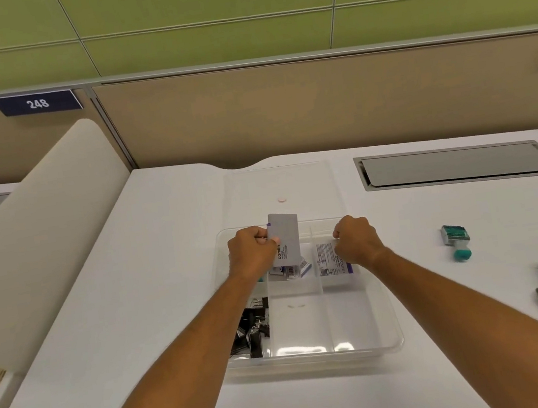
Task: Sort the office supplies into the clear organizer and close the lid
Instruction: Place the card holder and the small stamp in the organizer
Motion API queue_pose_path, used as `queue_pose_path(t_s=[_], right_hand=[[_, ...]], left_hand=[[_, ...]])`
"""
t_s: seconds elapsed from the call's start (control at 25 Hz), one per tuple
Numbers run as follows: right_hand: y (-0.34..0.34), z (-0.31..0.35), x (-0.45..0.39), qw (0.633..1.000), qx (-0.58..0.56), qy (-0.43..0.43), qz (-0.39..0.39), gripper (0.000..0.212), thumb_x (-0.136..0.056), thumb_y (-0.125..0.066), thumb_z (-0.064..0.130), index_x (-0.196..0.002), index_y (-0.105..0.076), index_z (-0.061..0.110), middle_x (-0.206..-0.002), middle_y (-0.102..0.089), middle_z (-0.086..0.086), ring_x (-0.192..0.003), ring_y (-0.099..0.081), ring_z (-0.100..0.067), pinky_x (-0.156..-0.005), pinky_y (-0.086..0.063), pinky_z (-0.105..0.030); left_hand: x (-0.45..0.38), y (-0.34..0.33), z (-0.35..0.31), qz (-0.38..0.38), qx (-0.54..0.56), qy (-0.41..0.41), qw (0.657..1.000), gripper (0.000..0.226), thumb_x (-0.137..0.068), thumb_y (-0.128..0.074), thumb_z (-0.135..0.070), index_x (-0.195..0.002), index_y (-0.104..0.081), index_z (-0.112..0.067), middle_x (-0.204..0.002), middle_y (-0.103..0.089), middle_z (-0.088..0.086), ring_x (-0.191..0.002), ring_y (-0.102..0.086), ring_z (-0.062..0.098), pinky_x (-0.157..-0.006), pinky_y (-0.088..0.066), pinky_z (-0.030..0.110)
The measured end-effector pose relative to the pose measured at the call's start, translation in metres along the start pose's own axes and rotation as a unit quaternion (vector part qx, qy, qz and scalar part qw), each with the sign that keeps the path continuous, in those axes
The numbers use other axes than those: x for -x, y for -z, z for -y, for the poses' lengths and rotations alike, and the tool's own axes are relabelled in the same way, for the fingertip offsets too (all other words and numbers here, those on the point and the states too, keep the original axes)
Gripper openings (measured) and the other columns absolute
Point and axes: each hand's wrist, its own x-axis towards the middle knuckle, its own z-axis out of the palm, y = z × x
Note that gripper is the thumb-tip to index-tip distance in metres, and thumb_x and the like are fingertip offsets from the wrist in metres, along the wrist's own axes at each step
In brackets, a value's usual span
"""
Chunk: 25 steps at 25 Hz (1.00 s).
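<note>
Left hand [252,251] gripped grey Camlin box [286,243] upright over far-middle compartment of clear organizer [387,332], smaller purple-and-white box [292,270] lying under it. Right hand [357,238] curled closed over far-right compartment of organizer, pressing on or pinching printed packet [332,259] there; exact grip hidden, can't tell. Black binder clips [252,330] piled in near-left compartment; near-middle and near-right compartments looked bare. Lid [280,185] lay flat on desk [105,330] just behind organizer, off. Teal stamp [456,239] sat on desk well right of organizer, unsorted. Judged step: mid-sort, seating Camlin box into far-middle cell. Next move likely needs box tipped flat to clear lid height, then release, then reach right for stamp, drop into a free near cell, and only then fetch lid.
</note>
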Motion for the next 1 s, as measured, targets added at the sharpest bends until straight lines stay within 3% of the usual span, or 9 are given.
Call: queue_pose_path(t_s=[0.12, 0.24, 0.32, 0.44, 0.56, 0.68, 0.84, 1.0], right_hand=[[0.005, 0.0, 0.0, 0.991, -0.129, 0.004, -0.026, 0.025, -0.084, -0.062, 0.011, -0.106, -0.068, 0.002, -0.107, -0.068, -0.012, -0.099, -0.064, -0.028, -0.083, -0.055, -0.034], [0.016, 0.004, 0.004, 0.922, -0.384, 0.028, 0.036, 0.034, -0.088, -0.068, 0.025, -0.118, -0.062, 0.009, -0.103, -0.069, -0.011, -0.093, -0.067, -0.021, -0.074, -0.058, -0.032], [0.021, 0.006, 0.005, 0.893, -0.442, 0.037, 0.073, 0.035, -0.088, -0.068, 0.023, -0.121, -0.059, 0.013, -0.101, -0.069, -0.015, -0.091, -0.068, -0.021, -0.068, -0.057, -0.028], [0.026, 0.004, 0.006, 0.881, -0.468, 0.035, 0.049, 0.02, -0.088, -0.067, 0.011, -0.107, -0.065, 0.011, -0.097, -0.068, -0.021, -0.083, -0.07, -0.022, -0.058, -0.057, -0.024], [0.031, -0.007, 0.001, 0.895, -0.445, 0.01, -0.008, 0.017, -0.089, -0.066, 0.012, -0.105, -0.067, 0.008, -0.098, -0.068, -0.017, -0.089, -0.069, -0.028, -0.061, -0.058, -0.029], [0.031, -0.018, -0.006, 0.937, -0.344, -0.021, -0.062, 0.015, -0.088, -0.064, 0.015, -0.101, -0.07, 0.012, -0.098, -0.069, -0.013, -0.094, -0.067, -0.029, -0.079, -0.059, -0.043], [0.017, -0.013, -0.005, 0.976, -0.214, 0.001, -0.042, 0.016, -0.091, -0.061, 0.017, -0.103, -0.07, 0.013, -0.109, -0.068, -0.014, -0.099, -0.064, -0.03, -0.085, -0.056, -0.042], [0.007, -0.007, -0.004, 0.991, -0.132, 0.009, -0.009, 0.024, -0.092, -0.057, 0.013, -0.115, -0.063, 0.008, -0.12, -0.062, -0.016, -0.106, -0.061, -0.034, -0.086, -0.055, -0.037]], left_hand=[[0.001, -0.007, -0.006, 0.007, 0.005, -0.007, 1.0, 0.008, -0.083, -0.071, -0.016, -0.09, -0.069, -0.014, -0.085, -0.072, 0.006, -0.088, -0.069, 0.021, -0.079, -0.058, 0.036], [0.004, -0.018, -0.014, 0.029, 0.011, -0.008, 0.999, 0.012, -0.083, -0.072, -0.017, -0.093, -0.071, -0.011, -0.085, -0.073, 0.007, -0.083, -0.07, 0.023, -0.072, -0.059, 0.036], [0.007, -0.026, -0.017, 0.055, 0.03, -0.001, 0.998, 0.013, -0.083, -0.071, -0.016, -0.094, -0.071, -0.009, -0.087, -0.073, 0.009, -0.082, -0.071, 0.023, -0.072, -0.06, 0.038], [0.009, -0.038, -0.022, 0.086, 0.05, -0.002, 0.995, 0.018, -0.083, -0.071, -0.016, -0.099, -0.07, -0.007, -0.088, -0.073, 0.009, -0.083, -0.07, 0.021, -0.079, -0.059, 0.039], [0.01, -0.04, -0.022, 0.043, -0.034, -0.106, 0.993, 0.027, -0.083, -0.071, -0.02, -0.107, -0.067, -0.008, -0.091, -0.071, 0.004, -0.084, -0.065, 0.015, -0.083, -0.053, 0.03], [0.01, -0.036, -0.015, 0.009, -0.211, -0.225, 0.951, 0.045, -0.087, -0.063, -0.029, -0.128, -0.056, -0.011, -0.127, -0.06, 0.007, -0.118, -0.051, 0.024, -0.102, -0.04, 0.038], [0.008, -0.031, -0.002, -0.003, -0.389, -0.306, 0.869, 0.067, -0.088, -0.054, -0.044, -0.146, -0.033, -0.017, -0.155, -0.03, 0.008, -0.144, -0.023, 0.024, -0.117, -0.015, 0.038], [0.007, -0.027, 0.007, 0.008, -0.411, -0.319, 0.854, 0.074, -0.088, -0.048, -0.048, -0.151, -0.021, -0.018, -0.161, -0.012, 0.008, -0.148, -0.007, 0.024, -0.119, -0.002, 0.038]])
